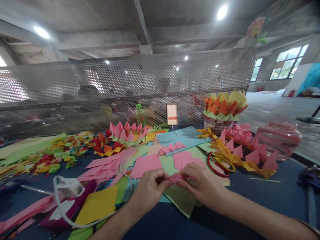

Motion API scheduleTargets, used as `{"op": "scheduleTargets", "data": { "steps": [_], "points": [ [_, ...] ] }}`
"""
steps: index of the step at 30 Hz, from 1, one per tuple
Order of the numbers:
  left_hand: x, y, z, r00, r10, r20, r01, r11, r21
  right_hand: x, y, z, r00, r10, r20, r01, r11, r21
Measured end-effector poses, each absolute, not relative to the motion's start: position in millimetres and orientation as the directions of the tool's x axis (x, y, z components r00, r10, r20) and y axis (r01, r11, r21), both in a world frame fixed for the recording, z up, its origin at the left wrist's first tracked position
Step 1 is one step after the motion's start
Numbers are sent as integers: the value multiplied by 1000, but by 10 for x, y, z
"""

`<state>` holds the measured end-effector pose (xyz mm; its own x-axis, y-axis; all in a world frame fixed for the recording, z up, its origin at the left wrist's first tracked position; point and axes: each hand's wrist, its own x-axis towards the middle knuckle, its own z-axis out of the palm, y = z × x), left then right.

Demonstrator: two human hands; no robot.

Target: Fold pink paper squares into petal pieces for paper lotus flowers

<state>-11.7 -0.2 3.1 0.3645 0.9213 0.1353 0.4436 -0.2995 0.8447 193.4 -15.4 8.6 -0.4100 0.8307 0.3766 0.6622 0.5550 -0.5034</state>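
Note:
Both my hands meet low in the middle of the view over a dark blue table [250, 200]. My left hand [150, 188] and my right hand [200, 181] pinch a small folded piece of pink paper [176, 177] between their fingertips. Under the hands lie a light green sheet [182, 201] and several pink paper squares [146, 165]. Red-handled scissors [218, 163] rest just right of my right hand.
Folded paper flowers [125, 133] and coloured scraps [50, 153] cover the left and back. An orange-yellow paper flower basket [223, 110] and a glass jar [278, 138] stand at the right. A white charger with its cable [70, 186] lies at the left. A perforated metal screen [125, 86] closes the back.

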Motion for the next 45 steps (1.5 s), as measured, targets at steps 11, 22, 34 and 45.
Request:
{"op": "scheduleTargets", "data": {
  "steps": [11,22,34,45],
  "points": [
    [-89,-94,96,409,891,194,449,-383,807,1903,-194,28,-432,828,357,648,561,-516],
    [-97,-75,109,424,889,175,430,-367,824,1901,-166,45,-443,836,323,700,548,-458],
    [-84,-119,154,436,887,150,468,-367,804,1917,-186,53,-445,847,291,696,532,-483],
    [-116,60,277,387,899,206,586,-412,697,2176,-199,216,-414,880,231,746,474,-468]
  ]
}}
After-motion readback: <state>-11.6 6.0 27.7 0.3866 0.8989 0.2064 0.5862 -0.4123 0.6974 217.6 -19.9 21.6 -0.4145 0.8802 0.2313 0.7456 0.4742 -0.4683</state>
